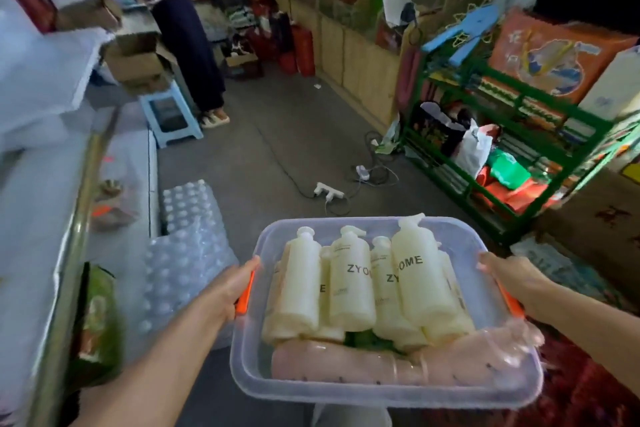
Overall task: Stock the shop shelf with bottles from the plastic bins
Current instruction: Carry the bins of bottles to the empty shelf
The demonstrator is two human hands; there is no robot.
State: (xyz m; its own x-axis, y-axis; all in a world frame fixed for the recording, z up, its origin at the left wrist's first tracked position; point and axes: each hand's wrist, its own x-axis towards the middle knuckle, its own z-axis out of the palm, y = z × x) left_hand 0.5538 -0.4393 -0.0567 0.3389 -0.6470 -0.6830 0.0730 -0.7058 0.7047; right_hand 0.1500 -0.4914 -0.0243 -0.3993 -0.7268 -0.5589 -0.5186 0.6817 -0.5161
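We carry the clear plastic bin (381, 388) before us, left hand (225, 291) and right hand (512, 276) with fingers wrapped on its orange handles (244, 296). Inside lie cream pump bottles (349, 277): heavy together, smooth, likely to roll; keep it level.

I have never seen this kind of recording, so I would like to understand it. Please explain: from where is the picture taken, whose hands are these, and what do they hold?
There is no machine here. One wide camera sits on a person's head and looks forward and down, so the two arms that enter from below are that person's own. The left hand and the right hand each grip an orange handle of a clear plastic bin, carried above the floor. In the bin lie cream pump bottles marked ZYOME and, nearer the person, pink bottles. On the right stands a green shelf. Another person stands at the top left.
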